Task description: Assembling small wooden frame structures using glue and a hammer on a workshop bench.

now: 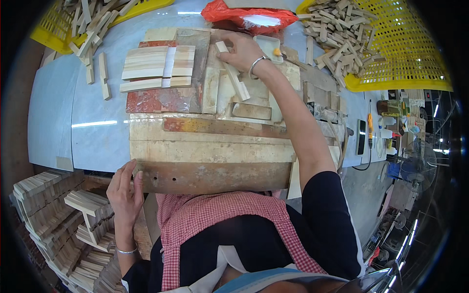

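Note:
My right hand [242,51] reaches to the far part of the wooden work board [210,151]. Its fingers are closed round the far end of a pale notched wooden strip [235,80], which slants toward me. Just in front of the strip's near end is a small wooden block [251,111]. My left hand [125,190] rests by the board's near left corner, fingers stretched out, holding nothing. Left of the strip, a row of similar pale wooden strips [146,63] lies side by side on a red and grey slab [163,100].
Yellow plastic baskets of wooden pieces stand at far left [53,34] and far right [400,53]. A red plastic bag [244,19] and a white tray [267,49] lie beyond my right hand. Stacked wooden strips [53,215] fill the lower left. A screwdriver-like orange-handled tool [370,124] lies right.

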`<control>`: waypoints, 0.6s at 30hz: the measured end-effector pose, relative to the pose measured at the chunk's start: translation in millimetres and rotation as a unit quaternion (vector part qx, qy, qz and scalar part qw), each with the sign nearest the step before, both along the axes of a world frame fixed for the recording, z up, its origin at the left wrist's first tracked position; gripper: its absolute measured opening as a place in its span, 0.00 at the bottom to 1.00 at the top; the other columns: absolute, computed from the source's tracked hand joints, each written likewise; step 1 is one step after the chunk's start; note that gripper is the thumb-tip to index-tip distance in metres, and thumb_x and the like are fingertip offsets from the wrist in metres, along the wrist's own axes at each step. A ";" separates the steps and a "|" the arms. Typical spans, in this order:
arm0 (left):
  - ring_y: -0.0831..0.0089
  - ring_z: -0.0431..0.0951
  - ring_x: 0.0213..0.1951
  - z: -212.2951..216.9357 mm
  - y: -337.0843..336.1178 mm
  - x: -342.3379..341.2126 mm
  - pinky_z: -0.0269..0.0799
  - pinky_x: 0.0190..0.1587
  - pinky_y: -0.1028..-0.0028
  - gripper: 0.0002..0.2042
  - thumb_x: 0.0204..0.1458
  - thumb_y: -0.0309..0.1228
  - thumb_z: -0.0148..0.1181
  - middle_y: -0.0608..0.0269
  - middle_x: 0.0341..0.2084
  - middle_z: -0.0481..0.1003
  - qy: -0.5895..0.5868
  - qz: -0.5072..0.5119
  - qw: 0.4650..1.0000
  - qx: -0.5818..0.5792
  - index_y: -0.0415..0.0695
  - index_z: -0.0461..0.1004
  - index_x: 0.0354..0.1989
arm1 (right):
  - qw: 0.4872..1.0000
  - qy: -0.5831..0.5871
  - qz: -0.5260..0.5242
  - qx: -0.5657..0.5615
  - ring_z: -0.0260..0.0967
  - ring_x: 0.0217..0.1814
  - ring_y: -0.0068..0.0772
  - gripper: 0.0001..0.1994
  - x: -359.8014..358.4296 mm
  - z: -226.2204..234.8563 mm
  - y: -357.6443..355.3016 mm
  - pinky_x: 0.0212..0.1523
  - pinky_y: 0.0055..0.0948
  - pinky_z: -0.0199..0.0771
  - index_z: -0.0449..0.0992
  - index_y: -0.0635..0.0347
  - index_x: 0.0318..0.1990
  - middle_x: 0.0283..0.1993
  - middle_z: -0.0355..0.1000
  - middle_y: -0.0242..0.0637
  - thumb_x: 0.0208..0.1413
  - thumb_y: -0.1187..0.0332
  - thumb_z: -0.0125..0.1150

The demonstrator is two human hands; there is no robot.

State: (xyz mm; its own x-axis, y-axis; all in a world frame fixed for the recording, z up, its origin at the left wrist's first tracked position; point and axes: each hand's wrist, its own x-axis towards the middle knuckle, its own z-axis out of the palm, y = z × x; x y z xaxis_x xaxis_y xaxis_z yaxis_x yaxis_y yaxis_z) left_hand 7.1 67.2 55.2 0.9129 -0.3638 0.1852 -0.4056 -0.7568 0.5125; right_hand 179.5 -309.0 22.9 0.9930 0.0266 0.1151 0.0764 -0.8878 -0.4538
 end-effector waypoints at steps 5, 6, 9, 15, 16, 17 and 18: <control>0.58 0.79 0.35 1.6 -0.4 2.7 0.74 0.37 0.67 0.12 0.51 0.23 0.59 0.50 0.37 0.77 0.010 -0.003 1.000 0.003 0.37 0.73 0.45 | 0.998 0.019 -0.033 0.043 0.72 0.33 0.38 0.27 7.4 2.7 4.0 0.37 0.34 0.72 0.74 0.58 0.51 0.32 0.74 0.42 0.44 0.54 0.67; 0.58 0.79 0.35 0.7 -1.5 4.1 0.74 0.37 0.67 0.12 0.51 0.23 0.59 0.50 0.37 0.77 0.009 -0.004 1.000 0.003 0.37 0.73 0.45 | 0.999 0.011 -0.027 0.026 0.72 0.32 0.39 0.27 4.8 -1.1 5.0 0.36 0.34 0.71 0.74 0.58 0.51 0.30 0.74 0.42 0.44 0.54 0.67; 0.58 0.79 0.37 -1.1 -12.1 9.5 0.74 0.38 0.67 0.12 0.50 0.23 0.60 0.50 0.37 0.76 0.006 -0.021 1.000 -0.011 0.37 0.74 0.44 | 0.999 0.013 -0.030 0.028 0.71 0.31 0.39 0.28 -9.0 -3.7 9.3 0.35 0.35 0.71 0.74 0.58 0.51 0.28 0.73 0.41 0.43 0.53 0.67; 0.56 0.77 0.41 5.5 -77.6 41.1 0.73 0.43 0.65 0.13 0.47 0.22 0.61 0.51 0.38 0.76 -0.077 -0.126 0.988 -0.055 0.37 0.74 0.43 | 0.993 0.055 -0.056 0.084 0.72 0.42 0.48 0.27 -34.6 2.1 20.6 0.46 0.39 0.71 0.72 0.60 0.50 0.39 0.74 0.50 0.45 0.52 0.67; 0.55 0.77 0.42 2.9 -94.9 50.0 0.73 0.44 0.65 0.14 0.47 0.21 0.61 0.51 0.39 0.76 -0.093 -0.155 0.981 -0.073 0.37 0.74 0.44 | 0.990 0.085 -0.063 0.090 0.71 0.50 0.52 0.27 -35.8 6.8 23.3 0.54 0.40 0.69 0.71 0.60 0.51 0.47 0.73 0.54 0.47 0.55 0.66; 0.54 0.76 0.43 2.0 -111.7 57.8 0.72 0.45 0.64 0.15 0.46 0.20 0.61 0.50 0.40 0.75 -0.111 -0.182 0.973 -0.090 0.37 0.73 0.44 | 0.991 0.078 -0.058 0.094 0.71 0.50 0.52 0.26 -34.7 2.8 25.1 0.53 0.40 0.69 0.71 0.61 0.52 0.46 0.74 0.55 0.48 0.55 0.65; 0.54 0.74 0.48 -0.1 -128.5 65.5 0.71 0.50 0.63 0.15 0.47 0.23 0.61 0.49 0.43 0.74 -0.107 -0.200 0.971 -0.080 0.36 0.73 0.46 | 0.991 0.071 -0.052 0.096 0.71 0.49 0.52 0.26 -33.5 -4.7 24.7 0.53 0.41 0.69 0.71 0.61 0.52 0.45 0.74 0.56 0.48 0.56 0.64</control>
